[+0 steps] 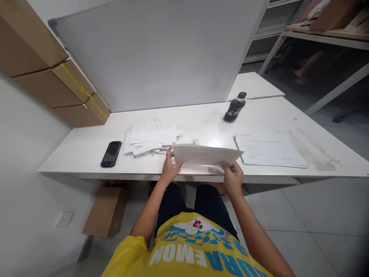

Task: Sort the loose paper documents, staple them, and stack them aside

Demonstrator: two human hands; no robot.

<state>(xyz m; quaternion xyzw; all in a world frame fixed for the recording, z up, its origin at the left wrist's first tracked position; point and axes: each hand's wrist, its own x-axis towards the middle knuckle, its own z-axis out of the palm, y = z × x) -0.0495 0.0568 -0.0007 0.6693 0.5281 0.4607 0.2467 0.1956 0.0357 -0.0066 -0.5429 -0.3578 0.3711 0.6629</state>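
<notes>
Clearly a two-handed hold

Left hand (170,168) and right hand (233,177) pinch opposite ends of a printed sheet (206,155), tilted above the near edge of the desk (198,122). Beyond, leftward, lies a paper pile (154,134); farther back stands a bottle (234,109).

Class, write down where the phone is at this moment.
In the head view, the phone lies on the left part of the desk, near its front edge, just left of the loose paper pile.
</notes>
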